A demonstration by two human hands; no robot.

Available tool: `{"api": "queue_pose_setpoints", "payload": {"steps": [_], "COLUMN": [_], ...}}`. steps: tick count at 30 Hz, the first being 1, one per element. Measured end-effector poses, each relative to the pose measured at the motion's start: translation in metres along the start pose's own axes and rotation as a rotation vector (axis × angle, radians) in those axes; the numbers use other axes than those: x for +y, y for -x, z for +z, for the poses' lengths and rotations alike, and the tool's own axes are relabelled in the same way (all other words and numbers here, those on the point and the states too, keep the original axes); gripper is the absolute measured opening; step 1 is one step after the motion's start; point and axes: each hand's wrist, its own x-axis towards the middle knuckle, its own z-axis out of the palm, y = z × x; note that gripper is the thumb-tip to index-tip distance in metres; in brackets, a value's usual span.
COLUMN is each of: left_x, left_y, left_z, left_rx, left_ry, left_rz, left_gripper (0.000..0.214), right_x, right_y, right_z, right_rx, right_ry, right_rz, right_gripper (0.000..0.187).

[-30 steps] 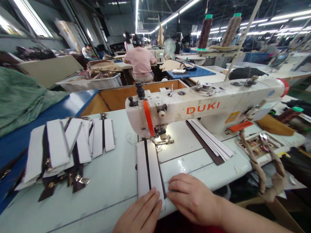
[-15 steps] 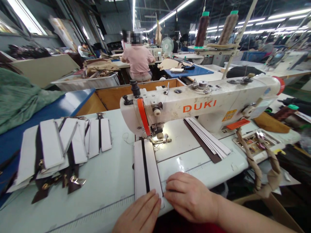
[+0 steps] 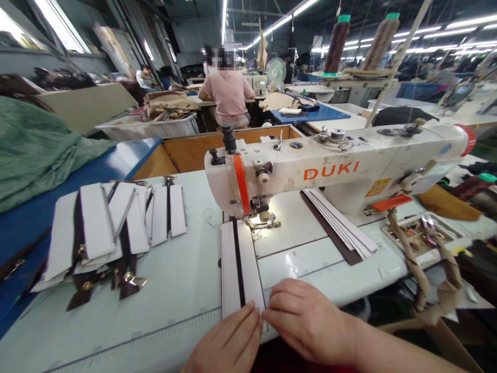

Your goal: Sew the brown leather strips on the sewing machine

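Observation:
A white-backed zipper panel (image 3: 250,264), with a dark zipper band down its middle, lies lengthwise on the sewing machine bed. Its far end is under the presser foot area of the white sewing machine (image 3: 330,171). My left hand (image 3: 229,339) rests on the panel's near end, fingers stretched out and flat. Beside it, my right hand (image 3: 306,318) has its fingers bent and pinched at the panel's right near edge. The fingertips of both hands almost meet there. Whatever lies under the left palm is hidden.
Several finished-looking zipper pieces (image 3: 97,223) with metal pulls are heaped at left. White and brown strips (image 3: 337,223) lie right of the needle. A tray of small parts (image 3: 427,233) sits further right. Thread cones (image 3: 337,46) stand behind; a person in pink (image 3: 226,93) sits beyond.
The camera view has turned slightly left, so everything appears shifted to the right. Both hands stay at the panel's near end, with little visible movement of the panel.

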Motion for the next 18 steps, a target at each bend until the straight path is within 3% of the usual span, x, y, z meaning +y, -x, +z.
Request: {"api": "queue_pose_setpoints", "payload": {"steps": [11, 18], "left_x": [-0.001, -0.004], "left_y": [0.001, 0.000], "left_z": [0.001, 0.002], "left_rx": [0.015, 0.039], "left_ry": [-0.013, -0.056], "left_rz": [-0.072, -0.014], "left_gripper": [0.033, 0.034], "right_x": [-0.001, -0.001], "right_y": [-0.011, -0.015], "right_z": [-0.008, -0.012], "right_rx": [-0.192, -0.202], "right_ry": [0.079, 0.113], "right_rz": [-0.039, -0.062], "right_gripper": [0.021, 0.021]}}
